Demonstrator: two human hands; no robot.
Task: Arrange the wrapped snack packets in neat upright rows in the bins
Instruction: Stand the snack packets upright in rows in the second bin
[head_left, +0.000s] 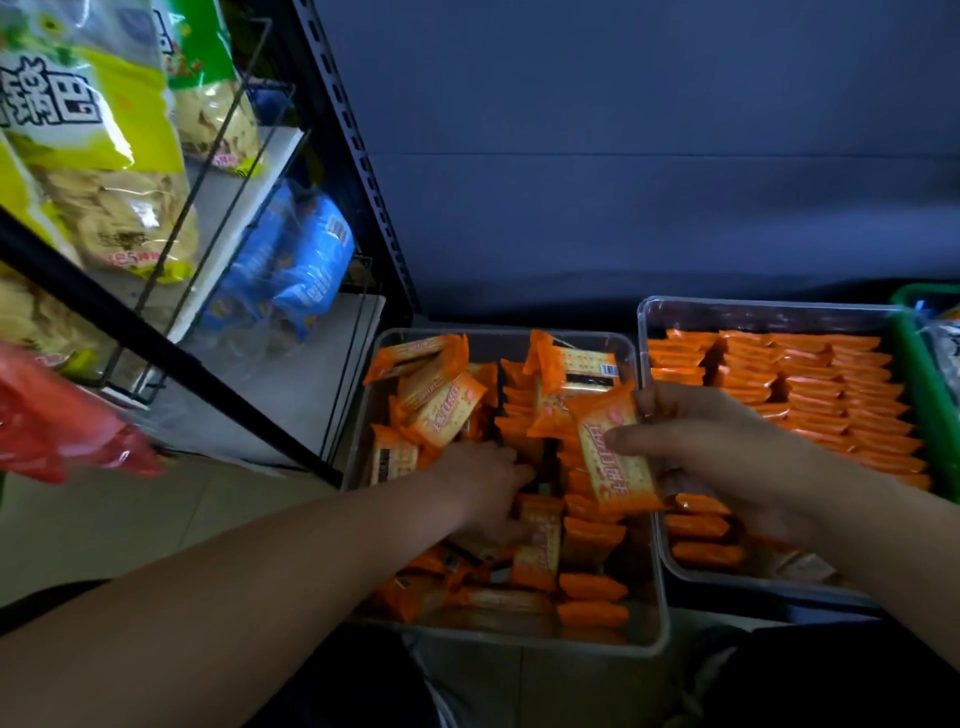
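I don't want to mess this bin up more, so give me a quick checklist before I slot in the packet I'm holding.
1. Packet secure in right hand: ok, thumb across its face.
2. Left hand holding a gap open: cannot tell, its fingertips are buried.
3. Left bin, near-right row on edge: ok.
4. Loose packets at that bin's left: not ok, jumbled.
5. Right bin rows neat: ok.
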